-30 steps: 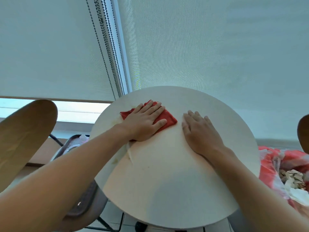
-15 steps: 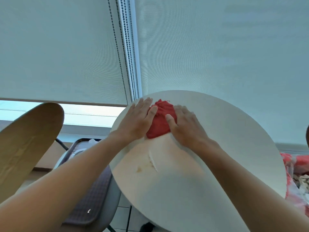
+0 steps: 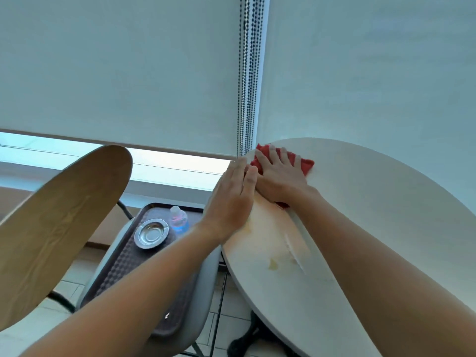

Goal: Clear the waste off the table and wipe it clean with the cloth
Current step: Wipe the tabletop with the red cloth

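Note:
The red cloth (image 3: 307,164) lies at the far left edge of the round white table (image 3: 381,207). My right hand (image 3: 279,177) presses flat on the cloth with fingers spread and covers most of it. My left hand (image 3: 231,199) stands on its edge at the table's left rim, fingers straight and together, touching the right hand's thumb side and holding nothing. On the tabletop nearer to me are a yellowish spot (image 3: 273,264), a thin white streak (image 3: 293,249) and a faint orange smear (image 3: 268,217).
Left of the table a grey chair holds a dark tray (image 3: 121,261) with a round metal dish (image 3: 151,234) and a small clear bottle (image 3: 178,220). A wooden chair back (image 3: 56,222) fills the left foreground. Blind bead chains (image 3: 248,73) hang behind the table.
The cloth passed from under my left hand to under my right hand and slid to the table's far left edge. My left hand moved off the cloth to the rim. The view turned left.

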A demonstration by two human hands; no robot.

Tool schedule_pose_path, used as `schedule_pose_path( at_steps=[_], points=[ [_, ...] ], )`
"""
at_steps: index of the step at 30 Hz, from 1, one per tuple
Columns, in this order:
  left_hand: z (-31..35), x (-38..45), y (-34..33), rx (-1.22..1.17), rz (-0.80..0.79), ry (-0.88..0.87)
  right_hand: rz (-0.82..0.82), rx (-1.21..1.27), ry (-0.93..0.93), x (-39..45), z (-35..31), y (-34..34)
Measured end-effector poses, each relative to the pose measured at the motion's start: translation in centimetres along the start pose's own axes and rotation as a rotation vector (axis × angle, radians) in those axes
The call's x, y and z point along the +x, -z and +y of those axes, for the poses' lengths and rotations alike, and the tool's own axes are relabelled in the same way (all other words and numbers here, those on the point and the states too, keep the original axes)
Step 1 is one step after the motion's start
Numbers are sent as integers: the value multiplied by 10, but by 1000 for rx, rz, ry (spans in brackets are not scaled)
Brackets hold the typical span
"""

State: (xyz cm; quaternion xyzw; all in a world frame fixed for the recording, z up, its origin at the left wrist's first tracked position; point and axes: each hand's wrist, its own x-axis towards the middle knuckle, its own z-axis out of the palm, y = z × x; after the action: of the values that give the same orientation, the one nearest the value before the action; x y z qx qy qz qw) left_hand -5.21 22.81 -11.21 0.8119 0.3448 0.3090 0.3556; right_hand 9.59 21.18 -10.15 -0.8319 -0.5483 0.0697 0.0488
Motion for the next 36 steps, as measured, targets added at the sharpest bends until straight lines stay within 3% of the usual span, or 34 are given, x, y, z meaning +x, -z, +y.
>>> schedule_pose_path(
  at_steps=[6,14,25,29,31,33,36],
  points=[
    [1,-3,9,-200,91,31,-14,-12,270,-17,-1,-5],
    [7,-13,10,-72,49,-7,-27,-5,638,-73,11,-5],
    [34,-48,1,203,-4,-25,-156,-12,840,-145,70,20],
    [27,-55,-1,253,-30,-30,-268,285,704,-158,90,35],
    [26,-55,0,254,-24,-16,-170,435,530,-162,85,31],
    [27,-54,3,251,-9,-5,-90,452,275,-161,68,22],
    [27,-49,6,250,-17,3,-141,382,4,-152,35,9]
  ],
)
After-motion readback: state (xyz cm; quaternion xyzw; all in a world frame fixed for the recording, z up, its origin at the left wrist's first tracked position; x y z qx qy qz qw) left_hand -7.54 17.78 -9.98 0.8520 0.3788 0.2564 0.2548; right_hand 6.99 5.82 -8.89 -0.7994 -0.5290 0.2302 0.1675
